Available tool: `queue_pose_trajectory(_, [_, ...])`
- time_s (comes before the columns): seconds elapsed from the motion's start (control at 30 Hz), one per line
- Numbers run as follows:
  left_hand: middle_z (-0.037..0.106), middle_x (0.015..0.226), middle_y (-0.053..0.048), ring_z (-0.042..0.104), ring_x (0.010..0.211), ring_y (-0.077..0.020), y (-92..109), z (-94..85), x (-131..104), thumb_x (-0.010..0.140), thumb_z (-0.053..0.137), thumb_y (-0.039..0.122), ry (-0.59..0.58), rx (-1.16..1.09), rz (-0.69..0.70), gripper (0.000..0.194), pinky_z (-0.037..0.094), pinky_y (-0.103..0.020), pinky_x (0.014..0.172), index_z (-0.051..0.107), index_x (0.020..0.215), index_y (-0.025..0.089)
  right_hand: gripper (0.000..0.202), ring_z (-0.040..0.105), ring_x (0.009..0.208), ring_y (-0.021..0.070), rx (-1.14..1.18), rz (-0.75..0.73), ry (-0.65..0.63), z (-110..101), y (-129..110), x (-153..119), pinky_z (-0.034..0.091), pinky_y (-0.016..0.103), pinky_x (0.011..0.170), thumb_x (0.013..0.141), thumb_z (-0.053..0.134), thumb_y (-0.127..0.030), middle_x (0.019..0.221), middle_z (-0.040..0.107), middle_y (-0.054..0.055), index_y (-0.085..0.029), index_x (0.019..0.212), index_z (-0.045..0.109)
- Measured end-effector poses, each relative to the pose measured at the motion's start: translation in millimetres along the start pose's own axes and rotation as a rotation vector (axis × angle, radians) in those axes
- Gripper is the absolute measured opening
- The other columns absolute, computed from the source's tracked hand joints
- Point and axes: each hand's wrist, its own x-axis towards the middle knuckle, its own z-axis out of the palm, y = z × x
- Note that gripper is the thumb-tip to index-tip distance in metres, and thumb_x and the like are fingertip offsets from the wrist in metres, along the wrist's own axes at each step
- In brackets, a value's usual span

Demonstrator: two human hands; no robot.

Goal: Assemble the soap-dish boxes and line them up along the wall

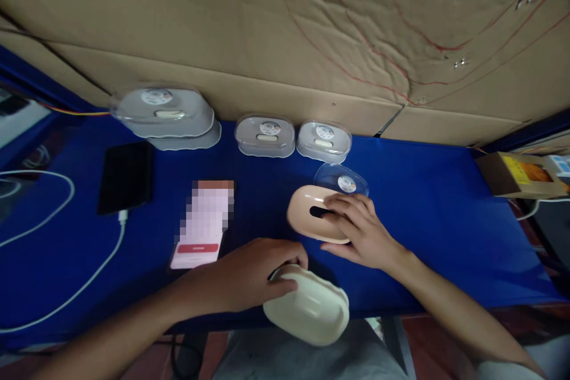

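Observation:
My left hand [267, 270] grips a cream oval dish [309, 314] by its far left rim. The dish is tilted and hangs over the table's front edge, above my lap. My right hand [360, 228] is closed around the right side of a peach oval dish [303, 209], fingers over the top and thumb along the near edge. A dark elongated slot shows in the middle of the peach piece, partly covered by the fingers. Just behind it lies a clear oval lid [327, 176] with a round white label, partly hidden.
Along the back stand grey oval boxes with clear lids: a stack [200, 110] at left and two single ones [249, 138] [307, 141]. A lit phone [196, 255], a dark corded device [124, 178] and a white cable [95, 282] lie left. A cardboard box [499, 172] stands right.

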Motion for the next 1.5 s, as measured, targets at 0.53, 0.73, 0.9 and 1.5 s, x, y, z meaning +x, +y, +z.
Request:
queue_pose_trajectory(0.53, [0.085,0.119,-0.006,0.076,0.124,-0.0283,-6,-37.2,22,0.092,0.079,0.023,0.909,-1.353,-0.042,0.035,0.058,-0.035,0.111,0.078,0.127,0.017,0.038,0.052,0.145,0.0277,0.032,-0.237,-0.19,11,-19,-7,0.032,0.049,0.125,0.107,0.061,-0.042,0.143,0.071,0.014,-0.015,0.132,0.071])
queue_pose_trajectory(0.73, [0.082,0.13,-0.011,0.072,0.131,-0.0339,-12,-25.0,24,0.095,0.079,0.031,0.695,-1.353,-0.042,0.047,0.056,-0.04,0.114,0.073,0.139,0.016,0.036,0.059,0.137,0.0251,-0.077,-0.322,0.013,1,-30,-6,0.038,0.044,0.121,0.112,0.053,-0.043,0.127,0.079,0.009,-0.018,0.124,0.076])
queue_pose_trajectory(0.9, [0.082,0.131,-0.008,0.069,0.134,-0.0338,-12,-0.8,24,0.099,0.073,0.052,0.421,-1.359,-0.126,0.047,0.054,-0.044,0.114,0.077,0.134,0.022,0.035,0.065,0.132,0.0245,-0.181,-0.157,0.072,-2,-20,-6,0.035,0.043,0.122,0.113,0.052,-0.039,0.127,0.08,0.007,-0.022,0.137,0.071])
queue_pose_trajectory(1.5, [0.084,0.119,-0.007,0.072,0.125,-0.0302,-5,-8.5,20,0.096,0.072,0.038,0.769,-1.329,-0.1,0.032,0.061,-0.034,0.098,0.08,0.12,0.018,0.082,0.036,0.161,0.0444,-0.048,0.274,0.039,13,19,-14,0.035,0.07,0.124,0.103,0.065,-0.062,0.169,0.044,0.021,-0.027,0.169,0.033])
